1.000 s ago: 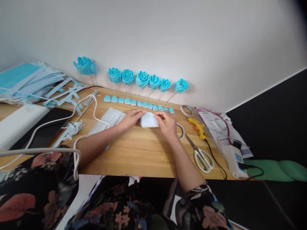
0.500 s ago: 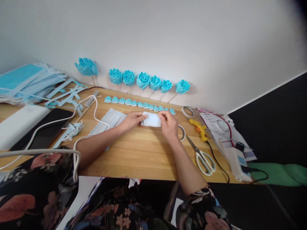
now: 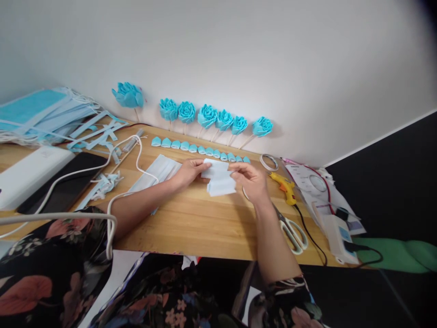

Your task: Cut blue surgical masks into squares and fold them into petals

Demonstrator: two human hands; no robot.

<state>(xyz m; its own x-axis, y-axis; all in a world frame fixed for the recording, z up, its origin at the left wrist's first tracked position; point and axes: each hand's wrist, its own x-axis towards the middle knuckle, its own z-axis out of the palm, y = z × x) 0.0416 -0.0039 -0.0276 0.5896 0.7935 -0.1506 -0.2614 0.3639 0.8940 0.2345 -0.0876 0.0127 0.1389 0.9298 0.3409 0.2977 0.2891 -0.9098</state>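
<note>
Between my hands is a pale white-blue piece of mask fabric (image 3: 221,183), its two layers partly separated, one lower than the other. My left hand (image 3: 191,172) pinches the left edge with thumb on top. At the right edge my right hand (image 3: 251,178) is closed on the fabric with thumb and fingertips. Whether the layers are still joined I cannot tell. Behind them runs a row of small folded blue petals (image 3: 185,146). A pleated face mask (image 3: 157,171) lies flat by my left forearm.
Blue fabric roses (image 3: 207,115) on sticks lean against the wall. Right: a tape roll (image 3: 269,162), yellow glue gun (image 3: 287,187), scissors (image 3: 294,234) partly behind my forearm and a white power strip (image 3: 339,239). Left: a mask pile (image 3: 37,109), white power bank (image 3: 34,175), dark phone (image 3: 63,184) and white cable (image 3: 58,177).
The single flat rectangle of fabric now shows two layers, the lower one shifted down and toward me. My right hand has moved slightly right and turned. My left hand stays nearly in place.
</note>
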